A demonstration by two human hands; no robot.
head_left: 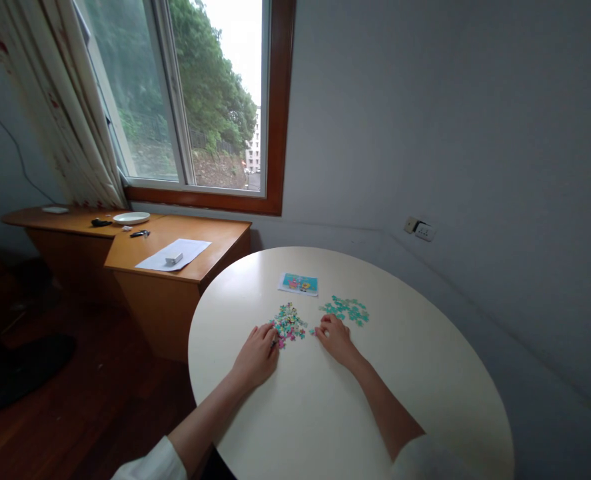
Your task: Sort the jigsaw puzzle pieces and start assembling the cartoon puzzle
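Note:
A pile of mixed-colour jigsaw puzzle pieces (290, 321) lies on the round white table (295, 427). At its left edge rests my left hand (259, 353), fingers curled together against the pieces; whatever is between them is too small to make out. My right hand (336, 339) is closed, palm down, to the right of the pile. Its fingertips are at a small teal puzzle piece (312, 332). Just beyond that hand, teal puzzle pieces (348, 309) are spread out in a separate group. A picture card (299, 284) with a blue cartoon scene lies behind both groups.
To the left stands a wooden desk (225, 233) bearing a white paper sheet (195, 249), a small white box (174, 259), a white plate (131, 218) and small dark items. A wall with a socket (424, 231) borders the table on the right.

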